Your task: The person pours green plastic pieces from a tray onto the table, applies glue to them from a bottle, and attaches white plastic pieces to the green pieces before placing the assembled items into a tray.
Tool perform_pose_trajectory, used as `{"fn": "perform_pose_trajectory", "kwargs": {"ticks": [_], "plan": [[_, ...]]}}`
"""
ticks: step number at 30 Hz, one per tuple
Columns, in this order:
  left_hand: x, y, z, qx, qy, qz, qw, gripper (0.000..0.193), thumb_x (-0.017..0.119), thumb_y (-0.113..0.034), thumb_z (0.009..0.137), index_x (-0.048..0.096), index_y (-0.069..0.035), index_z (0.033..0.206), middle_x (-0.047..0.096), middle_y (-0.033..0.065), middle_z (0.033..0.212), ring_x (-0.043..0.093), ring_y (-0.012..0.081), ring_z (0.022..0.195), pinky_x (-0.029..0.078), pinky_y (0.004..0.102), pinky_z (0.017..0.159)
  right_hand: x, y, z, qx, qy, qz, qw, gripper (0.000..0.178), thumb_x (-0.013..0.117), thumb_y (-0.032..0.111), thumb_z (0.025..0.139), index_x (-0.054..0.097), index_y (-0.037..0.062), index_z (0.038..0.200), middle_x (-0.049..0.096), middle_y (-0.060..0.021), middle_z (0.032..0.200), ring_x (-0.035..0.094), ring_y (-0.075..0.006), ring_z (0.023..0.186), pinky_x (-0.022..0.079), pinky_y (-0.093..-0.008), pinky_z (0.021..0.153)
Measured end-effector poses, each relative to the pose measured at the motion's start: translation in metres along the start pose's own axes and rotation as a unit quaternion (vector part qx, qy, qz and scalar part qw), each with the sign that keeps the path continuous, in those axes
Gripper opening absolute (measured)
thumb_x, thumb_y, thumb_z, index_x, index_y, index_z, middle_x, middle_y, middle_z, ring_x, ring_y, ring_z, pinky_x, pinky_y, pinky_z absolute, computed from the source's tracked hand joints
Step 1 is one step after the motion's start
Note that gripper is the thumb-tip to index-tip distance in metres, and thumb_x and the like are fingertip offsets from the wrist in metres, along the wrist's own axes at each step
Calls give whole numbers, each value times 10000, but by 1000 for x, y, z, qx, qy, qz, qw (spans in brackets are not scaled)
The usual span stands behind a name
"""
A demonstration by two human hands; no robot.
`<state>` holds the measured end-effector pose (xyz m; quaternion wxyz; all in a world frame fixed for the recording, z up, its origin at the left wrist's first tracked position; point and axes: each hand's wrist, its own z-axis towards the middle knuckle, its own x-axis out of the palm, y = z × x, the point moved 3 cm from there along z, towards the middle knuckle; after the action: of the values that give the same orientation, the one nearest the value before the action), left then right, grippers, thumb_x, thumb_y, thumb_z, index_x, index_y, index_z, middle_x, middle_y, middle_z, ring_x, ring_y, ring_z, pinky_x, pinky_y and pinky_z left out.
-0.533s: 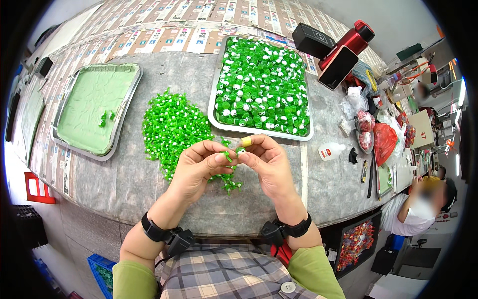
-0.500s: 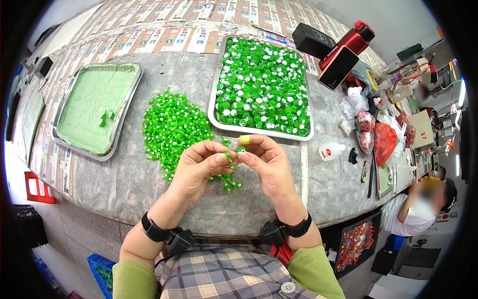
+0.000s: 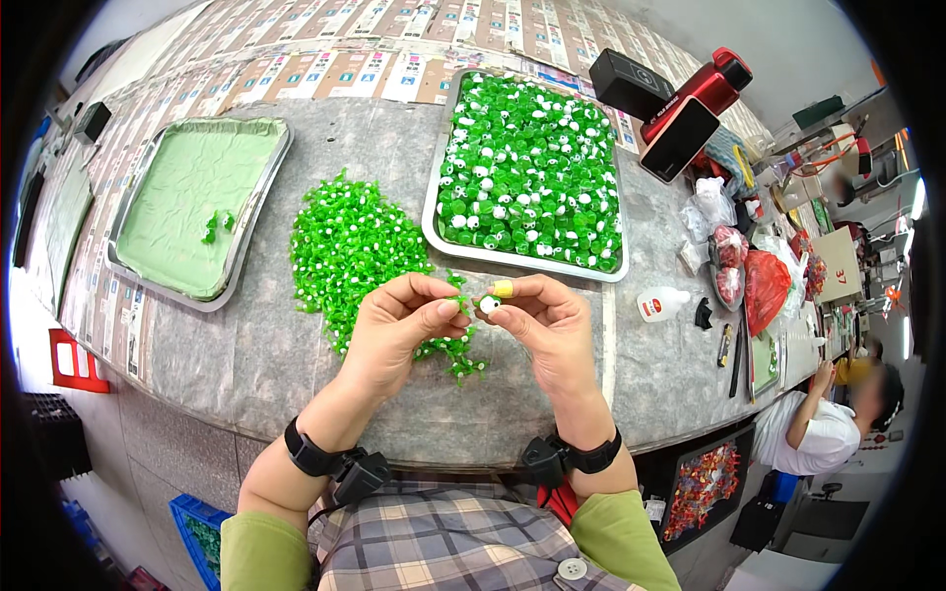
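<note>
My left hand [image 3: 402, 330] pinches a small green plastic figure body [image 3: 462, 303] between thumb and forefinger. Close beside it, my right hand [image 3: 545, 330] holds a small green-and-white ball-shaped head [image 3: 489, 303] by thumb and forefinger; yellow tape wraps that forefinger. A slight gap seems to part the two pieces. Behind my left hand spreads a loose pile of green bodies [image 3: 360, 246] with white dots, a few lying nearer my wrists. Beyond my right hand stands a metal tray [image 3: 522, 264] filled with green-and-white heads [image 3: 532, 167].
At left, a green-lined tray [image 3: 187, 217] carries a few green figures [image 3: 210, 229]. On the right are a white bottle [image 3: 662, 302], a phone [image 3: 680, 138], a red flask [image 3: 700, 94], a black box [image 3: 631, 84] and plastic bags [image 3: 764, 291]. A person in white [image 3: 808, 431] sits far right.
My hands have drawn slightly apart, and the head in my right hand has turned to show more white. The whole view has shifted a little.
</note>
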<state>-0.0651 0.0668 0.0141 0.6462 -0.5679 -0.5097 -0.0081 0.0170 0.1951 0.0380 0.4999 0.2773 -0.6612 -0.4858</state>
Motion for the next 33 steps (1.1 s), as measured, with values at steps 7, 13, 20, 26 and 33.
{"fn": "perform_pose_trajectory", "kwargs": {"ticks": [7, 13, 20, 26, 33], "plan": [[2, 0, -1, 22, -8, 70, 997, 98, 591, -63, 770, 576, -11, 852, 604, 71, 779, 585, 120, 682, 491, 239, 628, 5, 4, -2, -25, 6, -62, 998, 173, 593, -31, 740, 576, -7, 911, 599, -62, 872, 570, -96, 793, 466, -197, 701], [7, -4, -5, 145, -6, 205, 968, 97, 613, -23, 737, 578, 3, 824, 595, 50, 738, 573, 112, 713, 473, 224, 626, 5, 1, -4, 1, 0, -71, 997, 173, 606, -26, 729, 580, -12, 899, 606, -68, 823, 579, -104, 759, 471, -208, 685], [13, -16, -5, 273, 31, 439, 855, 130, 649, 9, 659, 586, -23, 767, 582, 68, 703, 561, 153, 645, 446, 247, 563, -2, -3, -1, 76, 35, -44, 995, 209, 596, 39, 760, 578, -25, 958, 613, -78, 838, 581, -109, 745, 474, -211, 664], [19, -20, -7, 318, 41, 503, 803, 131, 658, 2, 643, 572, -25, 738, 577, 76, 699, 560, 183, 616, 447, 260, 534, -4, -6, 2, 89, 53, -37, 994, 208, 598, 68, 766, 583, -22, 953, 618, -80, 816, 586, -115, 712, 479, -217, 648], [9, -18, -4, 229, 6, 480, 847, 93, 644, -20, 684, 579, -10, 749, 582, 68, 705, 561, 137, 618, 446, 239, 546, -6, -14, 9, 94, 41, -59, 993, 183, 597, 79, 771, 592, -6, 933, 615, -65, 777, 573, -98, 658, 458, -198, 582]]}}
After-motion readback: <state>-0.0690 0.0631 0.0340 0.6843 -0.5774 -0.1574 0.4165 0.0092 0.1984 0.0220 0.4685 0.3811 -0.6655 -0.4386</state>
